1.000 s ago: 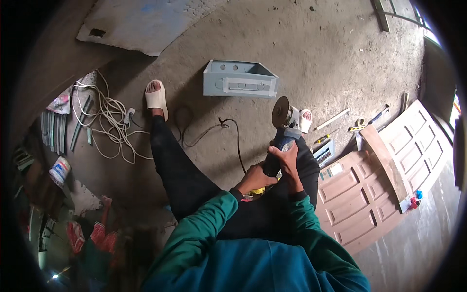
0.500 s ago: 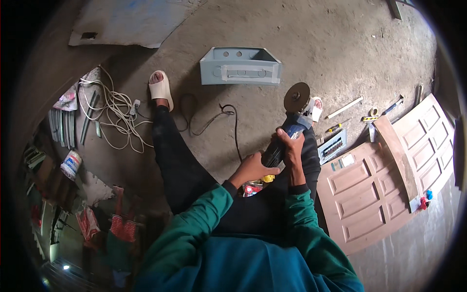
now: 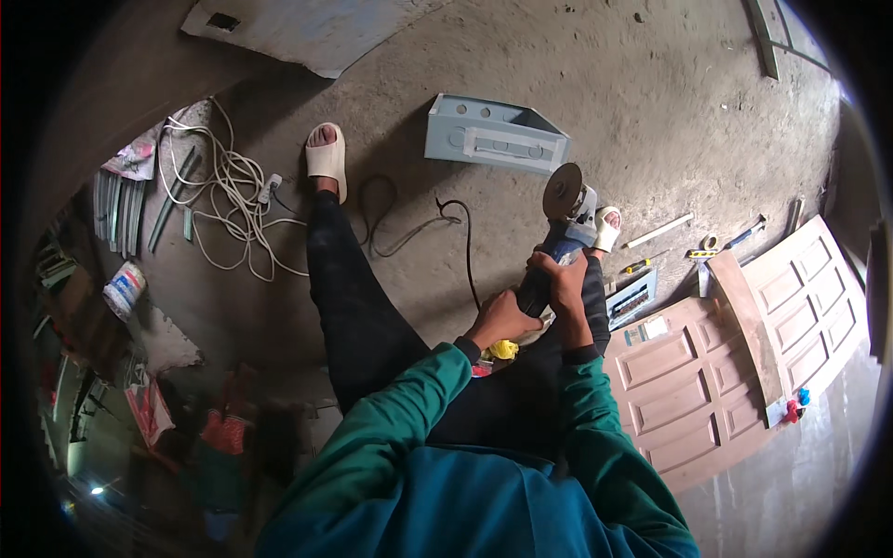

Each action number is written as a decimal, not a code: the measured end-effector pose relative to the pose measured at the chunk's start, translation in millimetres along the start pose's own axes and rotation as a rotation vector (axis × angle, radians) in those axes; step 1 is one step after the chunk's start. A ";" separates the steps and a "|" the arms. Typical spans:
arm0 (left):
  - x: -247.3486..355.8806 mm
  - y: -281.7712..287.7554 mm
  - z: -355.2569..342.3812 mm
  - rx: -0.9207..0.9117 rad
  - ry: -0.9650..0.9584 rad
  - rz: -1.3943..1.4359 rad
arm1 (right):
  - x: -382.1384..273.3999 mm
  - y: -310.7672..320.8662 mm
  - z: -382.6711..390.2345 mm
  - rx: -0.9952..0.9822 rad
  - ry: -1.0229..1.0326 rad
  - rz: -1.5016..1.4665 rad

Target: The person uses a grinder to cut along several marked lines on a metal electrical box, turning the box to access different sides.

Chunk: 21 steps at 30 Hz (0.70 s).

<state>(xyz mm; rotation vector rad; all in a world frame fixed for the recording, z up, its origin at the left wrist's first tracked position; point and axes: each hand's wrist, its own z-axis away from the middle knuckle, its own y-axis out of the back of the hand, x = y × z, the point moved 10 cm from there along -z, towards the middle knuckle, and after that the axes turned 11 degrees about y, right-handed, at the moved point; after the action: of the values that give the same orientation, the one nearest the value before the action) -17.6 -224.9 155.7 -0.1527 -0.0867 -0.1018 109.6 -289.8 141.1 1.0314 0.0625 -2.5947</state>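
Both my hands grip an angle grinder [image 3: 556, 244] with a dark blue body, held over my right thigh. My left hand [image 3: 502, 318] is wrapped round its rear end, while my right hand [image 3: 564, 282] closes round the middle of the body. The brown cutting disc [image 3: 562, 192] points away from me, near my right foot. A black power cord [image 3: 471, 256] lies on the floor left of the grinder. Beyond the disc stands a grey-blue metal box [image 3: 498, 139] with round knockouts and pale tape on its front; in this view the disc's edge comes close to its right corner.
A coiled white extension cord [image 3: 237, 209] lies at left beside metal strips [image 3: 119, 214] and a white tub [image 3: 125, 290]. On the right are wooden door panels [image 3: 670, 391], a white stick [image 3: 659, 230], a hammer [image 3: 746, 232] and a small blue panel box [image 3: 632, 298].
The view has shifted, so the metal box and floor things appear displaced. The grinder stays in both hands, its disc now seen more edge-on and nearer the box in the picture.
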 end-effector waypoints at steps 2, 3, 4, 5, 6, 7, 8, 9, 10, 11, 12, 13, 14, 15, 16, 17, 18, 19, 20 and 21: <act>-3.2 -0.6 1.3 -0.032 0.030 0.000 | 6.0 1.3 0.9 0.013 -0.009 0.002; -3.9 -0.1 3.7 -0.026 0.033 -0.013 | 10.0 3.6 1.4 0.030 -0.021 -0.003; -4.7 0.3 6.0 -0.021 0.037 -0.026 | 11.9 4.9 2.4 0.028 -0.015 0.002; -5.9 -0.2 7.2 -0.018 0.033 -0.020 | 14.0 5.0 4.8 0.034 -0.033 0.009; -6.2 -1.0 7.2 0.001 0.012 -0.037 | 15.7 5.9 6.1 0.042 -0.051 0.016; -6.5 -0.9 6.5 0.020 -0.009 -0.055 | 14.7 6.2 5.0 0.039 -0.047 0.018; -9.4 -4.6 5.0 0.012 -0.010 -0.053 | 13.3 9.3 5.9 0.039 -0.050 0.033; -4.6 -6.0 3.9 0.016 -0.084 -0.043 | 11.5 13.3 6.1 0.041 -0.052 0.046; 0.9 -7.3 2.6 0.019 -0.159 -0.035 | 8.9 17.3 1.0 0.050 -0.053 -0.005; 12.6 -7.1 8.1 -0.157 -0.164 0.014 | 8.8 27.3 -1.1 0.075 -0.069 -0.052; 13.9 -2.0 12.9 -0.347 -0.143 0.069 | 3.5 20.9 1.2 0.091 -0.116 -0.122; 10.9 -1.8 7.7 -0.435 -0.197 0.117 | 11.0 21.9 -0.3 0.094 -0.196 -0.104; 5.4 -1.2 5.5 -0.505 -0.247 0.168 | 13.6 13.6 -2.2 0.068 -0.221 -0.151; 1.4 -1.0 8.0 -0.533 -0.229 0.163 | 8.8 7.8 -0.2 0.087 -0.268 -0.154; 9.7 0.0 15.8 -0.663 -0.145 0.318 | 4.7 9.0 -0.9 0.110 -0.285 -0.161; 18.3 -2.4 21.3 -0.782 -0.063 0.470 | -2.1 12.8 -4.5 0.105 -0.248 -0.136; 21.2 -7.1 23.6 -0.795 -0.066 0.453 | -7.8 16.4 -5.7 0.098 -0.212 -0.110; 23.7 -7.2 24.6 -0.748 -0.091 0.440 | -9.6 19.5 -3.8 0.115 -0.205 -0.113; 25.7 -2.5 24.9 -0.687 -0.119 0.435 | -13.0 18.7 -3.5 0.137 -0.183 -0.137; 24.5 -3.9 22.7 -0.683 -0.122 0.429 | -16.7 18.5 -3.4 0.157 -0.162 -0.161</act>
<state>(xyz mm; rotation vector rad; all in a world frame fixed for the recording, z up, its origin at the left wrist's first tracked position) 4.5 -227.5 180.9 -0.8549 -0.1365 0.3132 129.3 -301.6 151.4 0.8962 -0.1041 -2.8587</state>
